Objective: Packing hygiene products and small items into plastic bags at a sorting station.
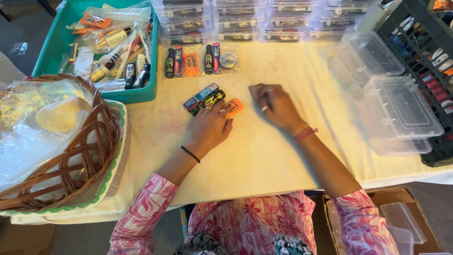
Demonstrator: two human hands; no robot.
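- Orange sachet lies flat on the cream-covered worktop, near its middle, its long axis running on a slant from lower left to upper right.
- Left hand rests palm down with its fingertips on the sachet's lower left end; the fingers are spread flat, pressing rather than closing round anything.
- Just left of the sachet, touching the same fingers, lie a small dark bottle and a blue and red packet, both side by side on the same slant, upper ends toward the right.
- Right hand sits just right of the sachet, knuckles up, fingers curled down to the cloth; its grip is narrow, and whether it pinches anything I cannot tell.
- Further back, two sets of bottle, packet and orange sachet stand in a row.
- Teal tray of mixed items is at far left, a wicker basket nearer.
- Clear plastic boxes stack at right.
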